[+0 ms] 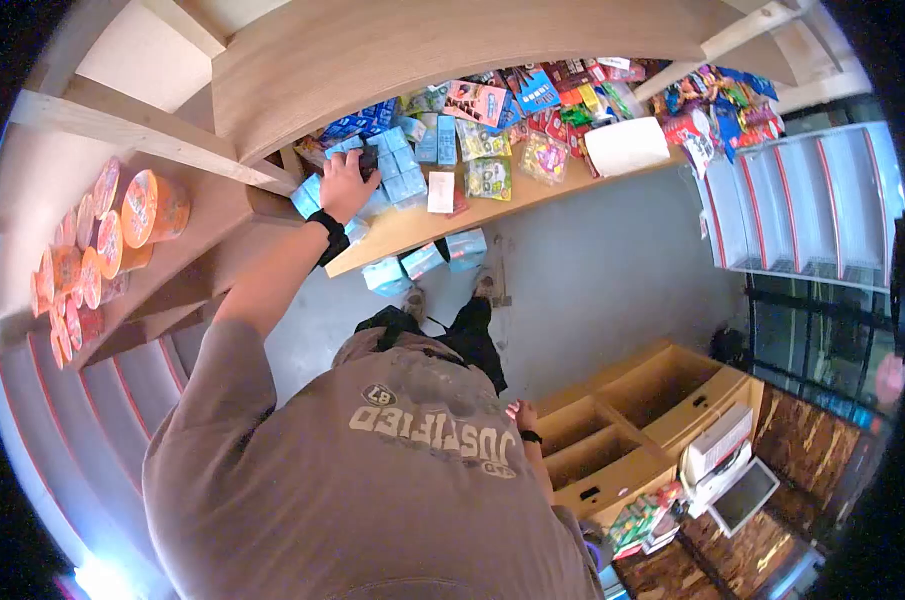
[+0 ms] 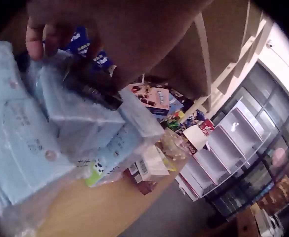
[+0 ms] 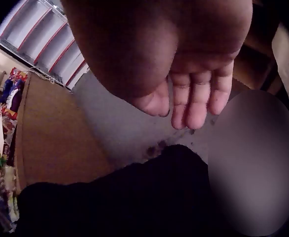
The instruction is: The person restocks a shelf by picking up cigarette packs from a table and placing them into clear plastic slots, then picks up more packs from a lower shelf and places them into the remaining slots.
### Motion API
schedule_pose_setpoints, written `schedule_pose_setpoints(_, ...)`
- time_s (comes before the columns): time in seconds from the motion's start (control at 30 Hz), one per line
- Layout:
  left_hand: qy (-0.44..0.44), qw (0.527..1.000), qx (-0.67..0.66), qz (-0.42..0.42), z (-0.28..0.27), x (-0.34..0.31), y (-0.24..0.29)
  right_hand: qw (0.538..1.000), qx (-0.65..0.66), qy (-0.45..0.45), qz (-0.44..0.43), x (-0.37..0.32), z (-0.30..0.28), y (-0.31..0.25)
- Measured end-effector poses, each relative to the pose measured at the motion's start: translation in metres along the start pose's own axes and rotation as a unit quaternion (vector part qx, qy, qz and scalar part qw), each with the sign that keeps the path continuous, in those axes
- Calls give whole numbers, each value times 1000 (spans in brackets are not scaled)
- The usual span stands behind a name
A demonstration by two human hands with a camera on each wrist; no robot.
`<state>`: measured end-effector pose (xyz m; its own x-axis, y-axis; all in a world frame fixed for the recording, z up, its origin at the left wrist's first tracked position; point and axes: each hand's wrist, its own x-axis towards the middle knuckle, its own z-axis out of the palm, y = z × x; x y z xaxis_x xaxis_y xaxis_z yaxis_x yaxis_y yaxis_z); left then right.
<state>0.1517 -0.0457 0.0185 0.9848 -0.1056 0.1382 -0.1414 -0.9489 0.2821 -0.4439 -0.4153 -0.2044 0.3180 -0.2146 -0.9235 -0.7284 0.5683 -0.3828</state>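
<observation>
Left hand (image 1: pixel 347 185) curls on a blue carton pack (image 2: pixel 80 118) at 11 o'clock on the desk (image 1: pixel 412 228); right hand (image 3: pixel 194 98) hangs slack, empty. Packs on the floor (image 1: pixel 427 262) likely remain

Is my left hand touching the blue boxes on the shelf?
Touching. In the left wrist view, fingertips of the left hand lie on the wrapped blue boxes; the head view agrees.

Several pale blue cartons (image 1: pixel 407 180), seemingly plastic-wrapped, lie clustered on the wooden shelf (image 1: pixel 412 228), some tilted.
</observation>
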Motion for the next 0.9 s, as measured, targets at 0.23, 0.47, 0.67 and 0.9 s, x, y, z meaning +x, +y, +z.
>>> schedule_pose_setpoints(0.23, -20, 998, 20, -55, 0, -1, 25, 979, 89, -161, 88, 72, -61, -102)
schedule_pose_setpoints(0.47, 40, 992, -107, -62, -40, -63, 82, 803, -432, -55, -408, 64, 138, -345)
schedule_pose_setpoints(0.67, -58, 990, -71, -105, -28, -211, 101, 567, -482, -198, -638, -13, 347, -441)
schedule_pose_setpoints(0.9, -43, 900, -5, -433, -8, -431, 52, 429, -483, -214, -733, 16, 419, -413)
